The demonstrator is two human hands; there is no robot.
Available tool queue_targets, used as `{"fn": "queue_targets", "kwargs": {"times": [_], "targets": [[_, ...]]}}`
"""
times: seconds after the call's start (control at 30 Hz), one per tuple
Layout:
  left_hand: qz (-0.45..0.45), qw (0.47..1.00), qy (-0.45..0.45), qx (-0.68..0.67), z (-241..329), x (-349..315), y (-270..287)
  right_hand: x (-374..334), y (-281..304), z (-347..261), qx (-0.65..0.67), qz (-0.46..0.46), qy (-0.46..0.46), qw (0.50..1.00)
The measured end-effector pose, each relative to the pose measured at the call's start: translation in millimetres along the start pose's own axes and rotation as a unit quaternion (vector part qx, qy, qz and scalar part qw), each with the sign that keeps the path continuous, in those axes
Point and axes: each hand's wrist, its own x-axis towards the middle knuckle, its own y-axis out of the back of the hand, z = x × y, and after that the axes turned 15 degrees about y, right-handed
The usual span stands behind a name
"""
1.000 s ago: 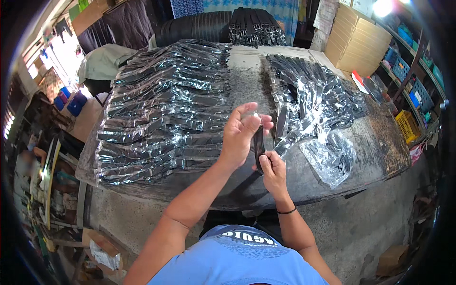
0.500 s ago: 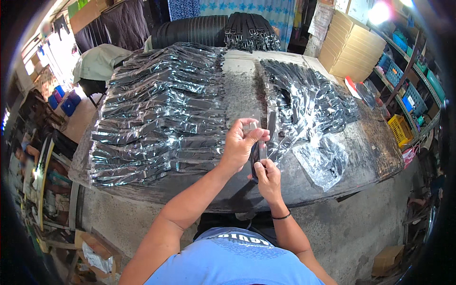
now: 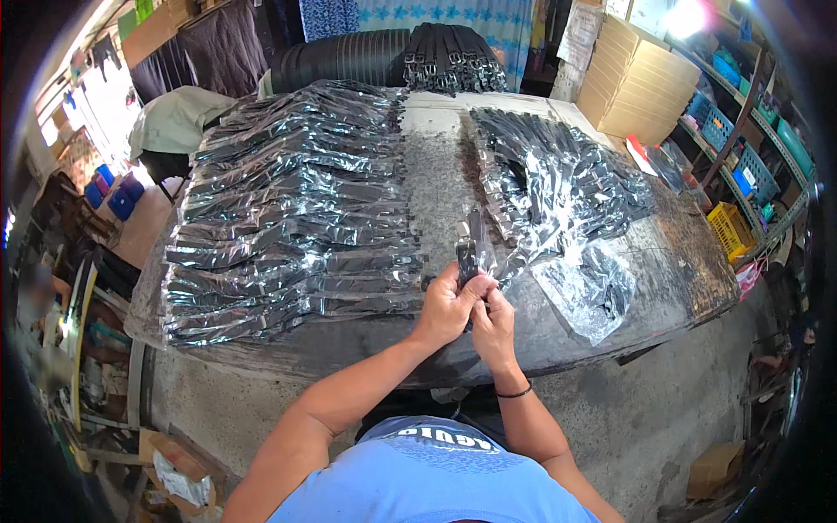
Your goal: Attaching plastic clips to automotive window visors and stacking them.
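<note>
My left hand (image 3: 446,307) and my right hand (image 3: 493,324) meet over the near edge of a worn grey table (image 3: 436,174). Together they pinch the lower end of a long black strap in a clear plastic sleeve (image 3: 472,248), which stands upright above my fingers. To the left lies a wide stack of bagged black straps (image 3: 288,209) in overlapping rows. On the right sits a looser heap of bagged straps (image 3: 549,174), and a crumpled clear bag (image 3: 588,292) rests just right of my hands.
Unbagged black belts (image 3: 449,57) hang over the table's far end. Flat cardboard boxes (image 3: 632,78) lean at the back right, beside shelves holding coloured baskets (image 3: 732,227). Cluttered goods fill the floor on the left.
My left hand has come down from a raised position to join my right hand near the table edge. The bagged strap now stands upright between both hands.
</note>
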Motion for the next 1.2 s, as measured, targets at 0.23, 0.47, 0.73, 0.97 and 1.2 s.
{"fn": "queue_targets", "kwargs": {"times": [0.23,0.47,0.73,0.97,1.2], "targets": [[-0.027,0.997,-0.009,0.075,-3,1,12,1,59,14,0.073,-0.092,-0.025,0.993],[-0.144,0.985,0.043,0.08,-5,-10,3,70,67,-56,-0.062,-0.109,0.096,0.987],[-0.152,0.975,0.022,0.162,-2,-8,7,76,70,-68,-0.106,-0.096,0.105,0.984],[-0.211,0.975,0.05,-0.047,50,15,-8,72,58,-72,-0.099,-0.051,0.173,0.979],[-0.229,0.966,0.117,0.015,33,10,-11,67,66,-50,-0.068,0.019,0.134,0.989]]}}
